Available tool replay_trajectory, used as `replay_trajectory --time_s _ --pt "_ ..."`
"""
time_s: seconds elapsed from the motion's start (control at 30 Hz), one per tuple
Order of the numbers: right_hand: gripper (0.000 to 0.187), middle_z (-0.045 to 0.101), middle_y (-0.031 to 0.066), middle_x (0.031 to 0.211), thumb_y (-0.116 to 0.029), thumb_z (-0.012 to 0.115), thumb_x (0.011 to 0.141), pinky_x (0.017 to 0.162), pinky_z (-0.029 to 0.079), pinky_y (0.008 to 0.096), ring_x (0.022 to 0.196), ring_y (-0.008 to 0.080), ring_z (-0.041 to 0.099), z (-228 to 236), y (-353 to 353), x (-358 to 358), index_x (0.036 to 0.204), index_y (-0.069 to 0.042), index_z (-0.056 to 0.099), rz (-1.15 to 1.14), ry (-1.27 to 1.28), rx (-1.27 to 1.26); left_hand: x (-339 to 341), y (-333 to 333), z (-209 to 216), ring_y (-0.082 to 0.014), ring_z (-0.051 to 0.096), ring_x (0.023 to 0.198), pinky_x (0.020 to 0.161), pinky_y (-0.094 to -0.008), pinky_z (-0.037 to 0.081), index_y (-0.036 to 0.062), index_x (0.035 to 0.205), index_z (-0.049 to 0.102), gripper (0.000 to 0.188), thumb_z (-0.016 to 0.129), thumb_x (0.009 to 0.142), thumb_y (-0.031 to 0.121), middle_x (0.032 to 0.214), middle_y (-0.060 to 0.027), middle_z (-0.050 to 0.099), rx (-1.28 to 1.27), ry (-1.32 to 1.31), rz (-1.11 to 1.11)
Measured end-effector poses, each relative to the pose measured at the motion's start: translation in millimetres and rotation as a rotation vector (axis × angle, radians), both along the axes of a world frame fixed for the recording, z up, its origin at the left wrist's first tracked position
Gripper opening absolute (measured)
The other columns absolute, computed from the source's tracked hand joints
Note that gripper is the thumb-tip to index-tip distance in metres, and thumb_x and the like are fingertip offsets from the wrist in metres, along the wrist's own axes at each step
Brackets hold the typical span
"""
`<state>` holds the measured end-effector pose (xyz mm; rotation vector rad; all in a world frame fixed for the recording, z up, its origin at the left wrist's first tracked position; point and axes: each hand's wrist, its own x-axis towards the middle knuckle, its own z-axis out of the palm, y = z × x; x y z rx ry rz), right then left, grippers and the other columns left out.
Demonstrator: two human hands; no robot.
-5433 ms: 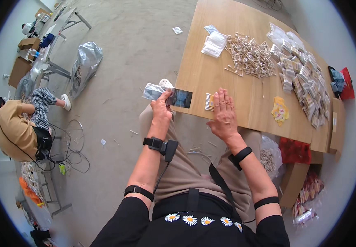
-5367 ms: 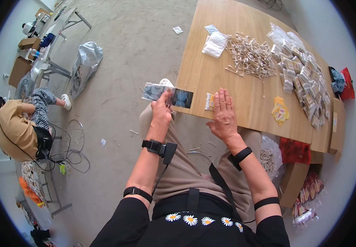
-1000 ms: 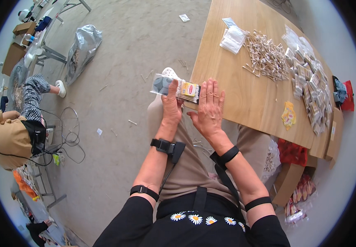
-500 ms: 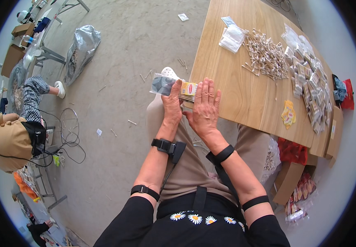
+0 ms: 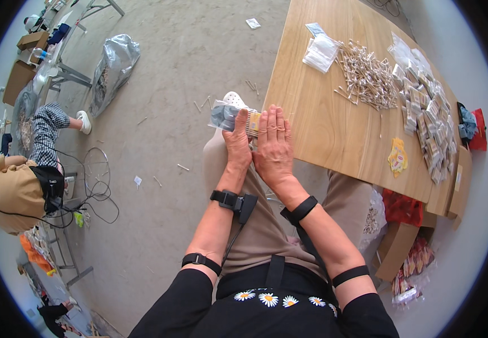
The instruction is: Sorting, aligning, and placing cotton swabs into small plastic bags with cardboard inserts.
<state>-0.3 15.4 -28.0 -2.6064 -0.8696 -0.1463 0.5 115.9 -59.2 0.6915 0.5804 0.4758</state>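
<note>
My left hand (image 5: 237, 145) is closed around a small clear plastic bag (image 5: 222, 115) of cotton swabs, its thumb lying across the top. A yellow card (image 5: 254, 121) shows inside, over the swabs. My right hand (image 5: 274, 147) is flat, fingers straight and side by side, its palm side against the swabs' right end and covering part of the card. Both hands are over my lap, just left of the wooden table's (image 5: 311, 124) edge. On that table lie a heap of loose cotton swabs (image 5: 365, 73), several yellow cards (image 5: 397, 156) and a stack of empty clear bags (image 5: 320, 53).
Filled swab packs (image 5: 430, 124) are piled at the table's right side. Below it stand a cardboard box (image 5: 395, 248) and a red bag (image 5: 402, 207). Stray swabs and cables (image 5: 94, 186) lie on the floor. Another person (image 5: 15, 191) sits at the left, near a grey plastic sack (image 5: 114, 67).
My right hand has slid left toward my left hand, pressing closer on the swabs and covering more of the yellow card. The left hand keeps its hold on the bag.
</note>
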Motion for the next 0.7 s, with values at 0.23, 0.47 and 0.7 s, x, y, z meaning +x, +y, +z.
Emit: replay_trajectory --time_s 0.23,0.47,0.7 --pt "0.058 0.028 0.0239 0.156 -0.014 0.047 0.093 0.122 0.018 0.0459 0.148 0.036 0.022 -7.1 15.6 -3.6 0.146 0.006 0.032 -0.078 -0.137 -0.086 -0.6 -1.4 -5.9 -0.0072 0.058 0.085 0.067 -0.0249 0.051 0.0074 0.106 0.063 0.028 0.075 0.09 0.026 0.099 0.0027 0.062 0.044 0.002 -0.033" --pt "0.06 0.029 0.0245 0.155 -0.016 0.048 0.093 0.121 0.016 0.0496 0.148 0.0366 0.023 -12.4 17.2 -3.4 0.146 0.007 0.032 -0.099 -0.181 -0.106 1.4 -0.4 -10.1 -0.0076 0.058 0.086 0.068 -0.0255 0.051 0.0065 0.105 0.063 0.025 0.073 0.091 0.025 0.099 0.0018 0.063 0.141 -0.003 -0.031" --pt "0.069 0.025 0.0245 0.157 -0.018 0.054 0.087 0.12 0.008 0.0553 0.149 0.0371 0.018 1.2 -2.5 -15.7 0.147 0.007 0.032 -0.119 0.029 0.068 -0.7 1.2 0.1 -0.0118 0.065 0.084 0.068 -0.0278 0.057 0.0066 0.107 0.06 0.029 0.074 0.09 0.025 0.099 -0.0014 0.065 0.01 0.02 -0.033"
